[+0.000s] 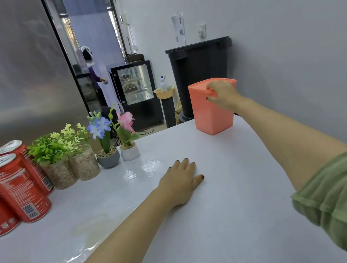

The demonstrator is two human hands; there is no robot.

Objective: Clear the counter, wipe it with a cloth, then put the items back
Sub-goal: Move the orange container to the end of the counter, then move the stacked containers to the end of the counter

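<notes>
A salmon-pink lidded container (210, 114) stands upright at the far right of the white counter (229, 214). My right hand (223, 96) grips its top edge, fingers curled over the lid. My left hand (182, 182) lies flat on the middle of the counter with fingers straight. Along the left side stand several red cola cans (13, 189), two green plants in clear pots (65, 157), a blue flower in a grey pot (104, 143) and a pink flower in a white pot (127, 137). No cloth is in view.
A grey wall runs along the right of the counter. Beyond the far edge stand a black bin (201, 73), a glass display case (134, 87) and a yellow bowl holding a spray bottle (164, 90). A steel panel rises behind the cans. A person is reflected far back.
</notes>
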